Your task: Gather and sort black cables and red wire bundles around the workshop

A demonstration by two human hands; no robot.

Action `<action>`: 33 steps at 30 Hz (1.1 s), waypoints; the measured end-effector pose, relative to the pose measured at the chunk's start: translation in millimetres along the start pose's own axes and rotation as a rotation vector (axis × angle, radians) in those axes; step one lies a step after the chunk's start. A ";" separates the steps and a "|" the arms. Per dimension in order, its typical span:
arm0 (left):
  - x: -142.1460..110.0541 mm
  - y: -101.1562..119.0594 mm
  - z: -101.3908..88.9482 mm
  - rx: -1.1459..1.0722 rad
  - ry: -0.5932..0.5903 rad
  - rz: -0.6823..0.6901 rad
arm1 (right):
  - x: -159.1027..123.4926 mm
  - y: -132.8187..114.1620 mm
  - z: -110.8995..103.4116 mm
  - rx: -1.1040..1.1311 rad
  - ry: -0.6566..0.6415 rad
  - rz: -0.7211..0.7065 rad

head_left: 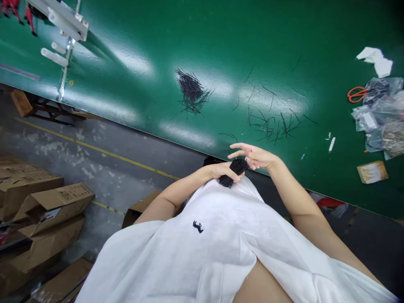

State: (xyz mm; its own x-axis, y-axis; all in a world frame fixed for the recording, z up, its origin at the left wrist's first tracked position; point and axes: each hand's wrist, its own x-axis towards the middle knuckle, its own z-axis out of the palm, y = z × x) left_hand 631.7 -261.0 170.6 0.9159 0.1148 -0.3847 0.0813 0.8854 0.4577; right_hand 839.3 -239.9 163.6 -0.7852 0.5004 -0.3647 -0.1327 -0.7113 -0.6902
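Note:
My left hand (224, 170) is wrapped round a thick bundle of short black ties (232, 172), held just off the near edge of the green table (151, 46) against my white shirt. My right hand (252, 155) sits at the top end of that bundle, fingers stretched and spread, touching or nearly touching the tips. A dense pile of the same black ties (190, 90) lies on the table farther out. A looser scatter of black ties (273, 124) lies to its right, closest to my right hand.
Orange-handled scissors (356, 94) and several clear plastic bags (383, 113) lie at the right edge, with white paper scraps (377, 59) and a small brown packet (372, 171). A metal fixture (65, 25) stands top left. Cardboard boxes (41, 210) sit on the floor at left.

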 end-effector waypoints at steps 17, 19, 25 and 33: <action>-4.2 -17.9 2.4 -0.284 0.384 0.289 | -49.8 -40.8 106.7 -1.326 0.188 -0.164; -11.8 -15.2 3.9 -0.323 0.391 0.368 | -56.4 -27.7 99.0 -1.337 0.301 -0.128; -18.7 -24.0 -2.3 -0.064 0.413 0.277 | -54.6 6.7 74.9 -1.556 0.474 0.036; -15.9 -26.4 -4.5 -0.092 0.438 0.339 | -39.1 2.8 76.6 -1.757 0.339 0.075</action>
State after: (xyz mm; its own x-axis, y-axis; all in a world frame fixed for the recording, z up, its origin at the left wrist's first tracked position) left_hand 613.3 -284.2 161.1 0.6341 0.5586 -0.5346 -0.2412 0.7998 0.5497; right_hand 823.3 -299.3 223.9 -0.5828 0.7250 -0.3670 0.8061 0.4585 -0.3742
